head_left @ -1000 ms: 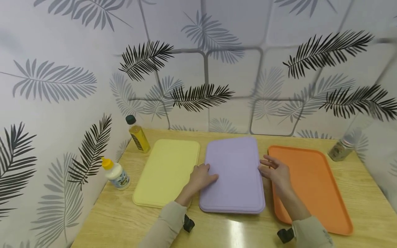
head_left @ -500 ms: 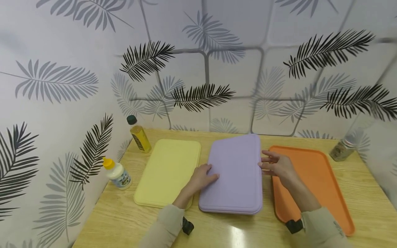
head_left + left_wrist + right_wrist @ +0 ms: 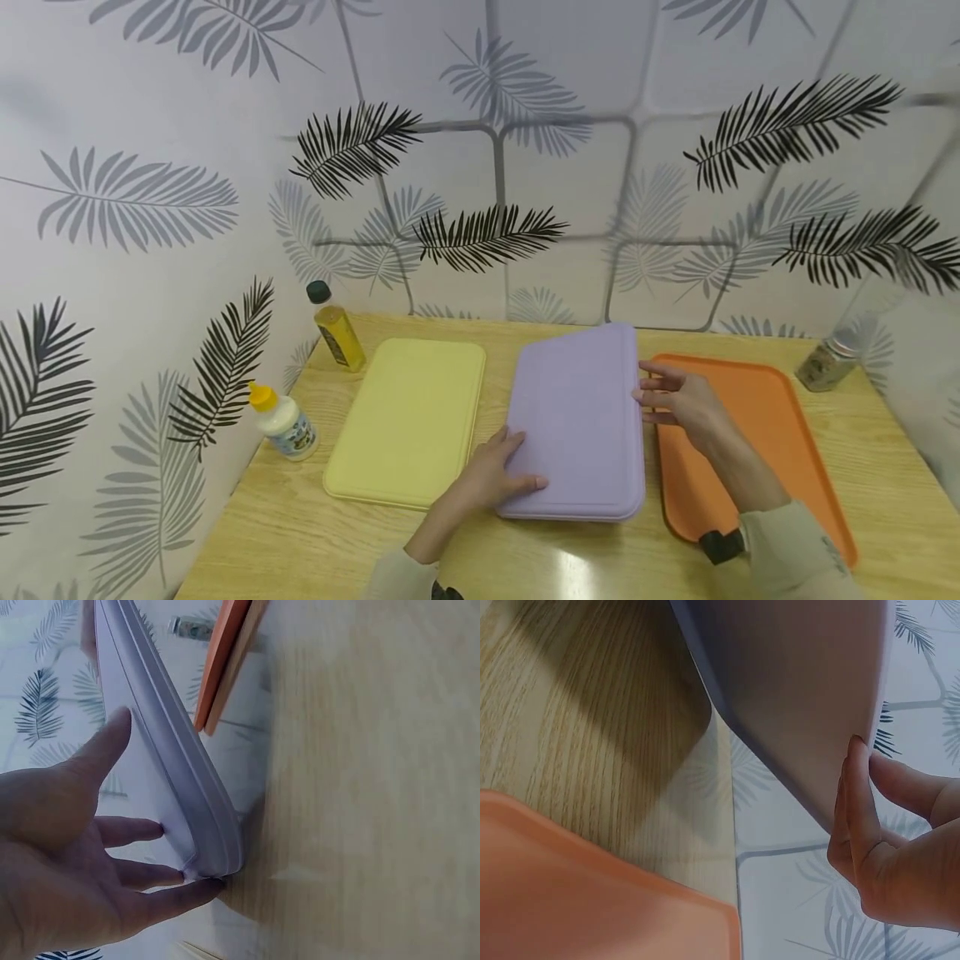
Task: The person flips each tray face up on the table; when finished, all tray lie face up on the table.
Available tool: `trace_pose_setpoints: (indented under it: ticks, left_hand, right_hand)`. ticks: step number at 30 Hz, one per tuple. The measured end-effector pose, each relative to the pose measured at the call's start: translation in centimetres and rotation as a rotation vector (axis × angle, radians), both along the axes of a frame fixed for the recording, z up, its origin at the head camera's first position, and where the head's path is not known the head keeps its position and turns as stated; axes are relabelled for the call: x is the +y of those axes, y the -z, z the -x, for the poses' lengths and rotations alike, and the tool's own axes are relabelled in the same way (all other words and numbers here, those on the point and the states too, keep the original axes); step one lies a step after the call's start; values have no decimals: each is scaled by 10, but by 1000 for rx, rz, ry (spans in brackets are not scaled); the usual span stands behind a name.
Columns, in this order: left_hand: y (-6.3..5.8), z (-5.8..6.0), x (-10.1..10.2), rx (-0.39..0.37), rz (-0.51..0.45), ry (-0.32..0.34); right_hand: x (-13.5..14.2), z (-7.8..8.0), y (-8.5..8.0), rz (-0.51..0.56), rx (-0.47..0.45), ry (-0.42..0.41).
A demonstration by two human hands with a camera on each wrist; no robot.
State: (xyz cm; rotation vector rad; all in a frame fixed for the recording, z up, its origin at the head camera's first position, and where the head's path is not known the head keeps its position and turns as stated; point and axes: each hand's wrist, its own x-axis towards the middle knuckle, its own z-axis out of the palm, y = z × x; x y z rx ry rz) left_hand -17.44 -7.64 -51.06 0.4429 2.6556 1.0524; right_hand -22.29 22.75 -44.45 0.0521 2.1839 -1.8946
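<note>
A purple tray lies face down in the middle, its right side raised and tilted. The right hand pinches its right edge. In the right wrist view, fingers lie against the tray's shaded underside, with the thumb on the other side of the rim. My left hand rests at the near left corner of the tray, thumb over its top. Seen from the left wrist, straight fingertips touch the edge close above the tabletop, where the tray's side shows layered rims.
A yellow tray lies face down on the left, an orange tray rim up on the right. A glue bottle and an oil bottle stand far left, a clear jar at the back right. Patterned walls border the wooden table.
The purple tray has tilted up further on its right side, with the right hand at its edge. My left hand has slid down along the left edge to the near corner.
</note>
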Motion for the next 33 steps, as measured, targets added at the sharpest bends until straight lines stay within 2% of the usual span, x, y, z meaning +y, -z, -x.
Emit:
trace_pose_setpoints:
  ticks: [6, 10, 19, 24, 33]
  left_hand:
    - [-2, -26, 1, -18, -30, 76]
    - [-2, -37, 5, 12, 1, 81]
    - [3, -42, 8, 83, 33, 36]
    - [4, -44, 9, 89, 43, 47]
    - [-3, -50, 12, 106, 36, 68]
  right_hand:
    - [4, -2, -4, -24, 16, 2]
    - [5, -3, -7, -19, 19, -2]
    - [3, -4, -11, -13, 32, -19]
    - [1, -4, -15, 17, 33, -31]
    - [-7, -1, -25, 78, 33, -37]
